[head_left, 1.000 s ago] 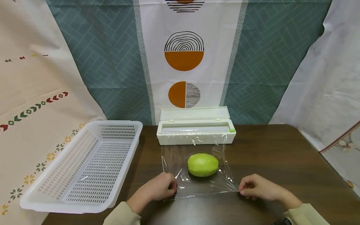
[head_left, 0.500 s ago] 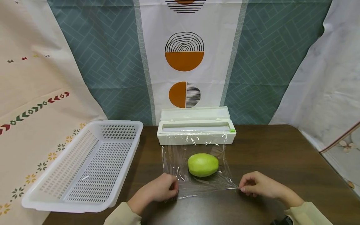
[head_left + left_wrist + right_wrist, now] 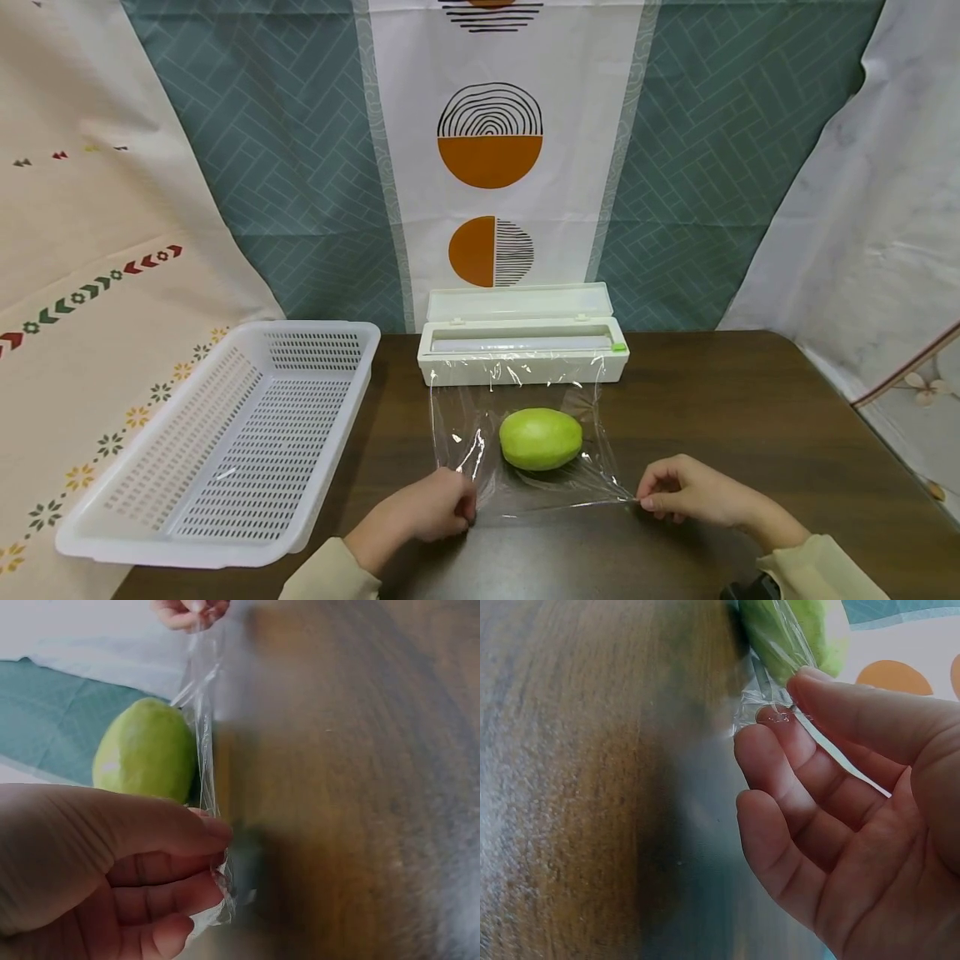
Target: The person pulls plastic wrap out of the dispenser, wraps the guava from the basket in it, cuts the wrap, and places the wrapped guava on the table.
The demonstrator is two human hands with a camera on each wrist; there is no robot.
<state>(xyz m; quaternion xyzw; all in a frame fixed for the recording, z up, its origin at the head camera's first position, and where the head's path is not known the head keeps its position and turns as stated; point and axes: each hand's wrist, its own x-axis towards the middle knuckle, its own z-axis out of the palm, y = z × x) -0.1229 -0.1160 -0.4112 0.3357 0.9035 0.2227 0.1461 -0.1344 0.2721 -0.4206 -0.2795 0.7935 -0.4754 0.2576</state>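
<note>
Clear cling film [image 3: 517,497] stretches from the dispenser box [image 3: 517,369] toward the person. Sitting in the middle of the film is a smooth yellow-green oval fruit [image 3: 541,439]. My left hand [image 3: 435,507] pinches the film's near left corner between thumb and curled fingers; in the left wrist view the film [image 3: 204,742] bunches at the fingertips, with the fruit [image 3: 148,752] beyond. At the near right corner, my right hand [image 3: 697,496] pinches the film with thumb and forefinger, its other fingers loosely bent. Creases in the film run from this pinch toward the fruit.
The dispenser's lid [image 3: 519,302] stands raised, with a white film roll [image 3: 522,344] inside and a green slider [image 3: 618,347] at its right end. A white perforated plastic basket [image 3: 296,500] stands left on the dark wooden table [image 3: 720,400]. Patterned cloths [image 3: 300,167] hang behind.
My left hand has shifted slightly toward the person and to the right, still pinching the film. My right hand has risen a little in view. Fruit and dispenser stay put.
</note>
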